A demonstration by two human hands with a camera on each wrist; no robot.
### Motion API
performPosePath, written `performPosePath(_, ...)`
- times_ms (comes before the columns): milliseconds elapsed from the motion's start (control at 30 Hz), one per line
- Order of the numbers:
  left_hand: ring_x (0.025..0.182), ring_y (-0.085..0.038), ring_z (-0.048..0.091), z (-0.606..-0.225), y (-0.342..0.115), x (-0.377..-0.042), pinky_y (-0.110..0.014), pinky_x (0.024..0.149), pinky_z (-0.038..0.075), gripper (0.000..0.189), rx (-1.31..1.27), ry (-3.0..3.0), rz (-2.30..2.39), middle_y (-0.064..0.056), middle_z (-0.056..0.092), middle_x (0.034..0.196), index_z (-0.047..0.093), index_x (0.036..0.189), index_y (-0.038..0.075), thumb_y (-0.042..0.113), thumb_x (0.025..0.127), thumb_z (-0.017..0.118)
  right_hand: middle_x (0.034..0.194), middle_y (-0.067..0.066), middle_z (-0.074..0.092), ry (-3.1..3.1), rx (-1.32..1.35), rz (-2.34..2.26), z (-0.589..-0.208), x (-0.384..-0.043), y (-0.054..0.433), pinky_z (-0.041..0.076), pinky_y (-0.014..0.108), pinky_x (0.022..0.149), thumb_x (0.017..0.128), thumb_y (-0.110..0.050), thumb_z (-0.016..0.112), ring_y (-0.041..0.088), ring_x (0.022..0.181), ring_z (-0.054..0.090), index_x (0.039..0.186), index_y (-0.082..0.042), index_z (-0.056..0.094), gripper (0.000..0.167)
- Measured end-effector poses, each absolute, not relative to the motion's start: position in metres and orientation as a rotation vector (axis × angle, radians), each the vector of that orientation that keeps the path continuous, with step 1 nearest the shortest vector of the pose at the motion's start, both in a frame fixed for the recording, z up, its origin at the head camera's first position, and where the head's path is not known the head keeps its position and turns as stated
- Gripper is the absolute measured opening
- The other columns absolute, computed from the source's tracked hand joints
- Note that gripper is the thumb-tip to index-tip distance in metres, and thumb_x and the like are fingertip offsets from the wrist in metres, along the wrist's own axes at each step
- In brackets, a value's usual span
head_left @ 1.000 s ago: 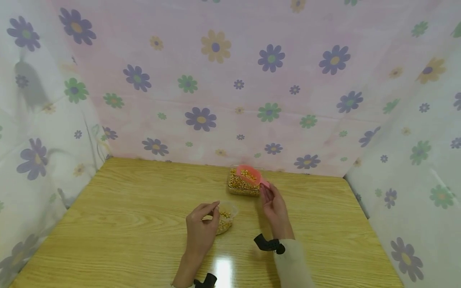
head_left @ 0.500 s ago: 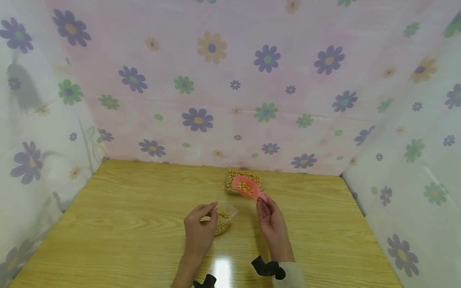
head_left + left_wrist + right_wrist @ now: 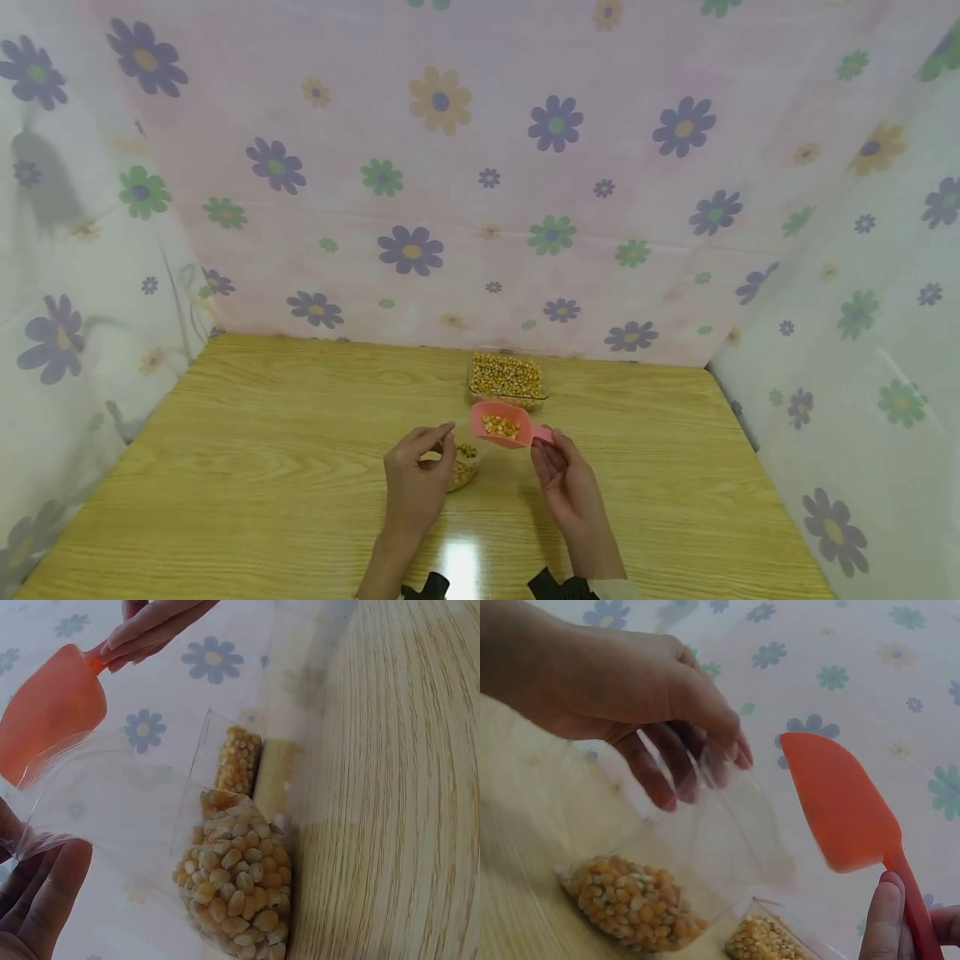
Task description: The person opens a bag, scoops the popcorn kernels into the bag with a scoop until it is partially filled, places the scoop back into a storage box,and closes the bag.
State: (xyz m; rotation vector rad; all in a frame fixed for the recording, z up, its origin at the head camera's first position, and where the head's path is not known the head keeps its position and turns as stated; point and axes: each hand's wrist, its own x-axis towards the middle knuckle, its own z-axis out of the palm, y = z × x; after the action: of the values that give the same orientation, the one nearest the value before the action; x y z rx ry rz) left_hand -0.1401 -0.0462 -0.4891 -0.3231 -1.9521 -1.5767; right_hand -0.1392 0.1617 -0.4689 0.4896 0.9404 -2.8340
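Note:
My left hand (image 3: 422, 471) pinches the top edge of a clear plastic bag (image 3: 127, 787), whose bottom is filled with corn kernels (image 3: 240, 877) and rests on the table. The bag's mouth stands partly open in the left wrist view. In my right hand (image 3: 572, 492) is the handle of a pink-red scoop (image 3: 483, 417), held level with corn kernels (image 3: 501, 427) in its bowl. The scoop hangs close to the bag's upper right side, between the bag and a clear rectangular container (image 3: 508, 402) of corn behind it.
The wood-grain table (image 3: 285, 433) spreads around both hands. Flower-printed cloth (image 3: 480, 192) hangs behind the table and along both sides. The corn container stands near the table's back edge, close to the cloth.
My right hand has drawn the loaded scoop from over the container back toward me and slightly left, nearer the bag. The left hand stays on the bag's edge.

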Motion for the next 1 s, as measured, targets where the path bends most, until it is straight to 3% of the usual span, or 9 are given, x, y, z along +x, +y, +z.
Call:
performPosePath(500,0.072,-0.012,0.068,-0.489,-0.045,-0.142,-0.015,0.051,0.055,0.023,-0.376,-1.91,-1.544,-0.003,0.071,0.086,0.08,0.105,0.001,-0.011,0.09,0.068,0.088,0.003,0.077,1.301,0.574,-2.731,-0.472,-0.132,0.157,0.06,0.022,0.082,0.109,-0.015,0.049,0.011,0.084,0.074,0.098,-0.009,0.075,0.029)
performPosePath(800,0.072,-0.011,0.067,-0.487,-0.044,-0.141,-0.015,0.051,0.054,0.022,-0.376,-1.934,-1.551,-0.001,0.071,0.086,0.08,0.105,0.001,-0.011,0.089,0.069,0.089,0.005,0.077,1.436,0.562,-2.689,-0.464,-0.129,0.155,0.061,0.024,0.082,0.107,-0.017,0.055,0.012,0.085,0.075,0.114,0.002,0.071,0.026)
performPosePath(1000,0.072,-0.011,0.067,-0.488,-0.043,-0.141,-0.015,0.051,0.054,0.022,-0.39,-1.949,-1.527,-0.002,0.07,0.086,0.08,0.105,0.001,-0.011,0.089,0.069,0.088,0.005,0.078,1.537,0.558,-2.72,-0.459,-0.128,0.152,0.061,0.025,0.08,0.105,-0.015,0.058,0.012,0.084,0.076,0.106,-0.002,0.075,0.021)
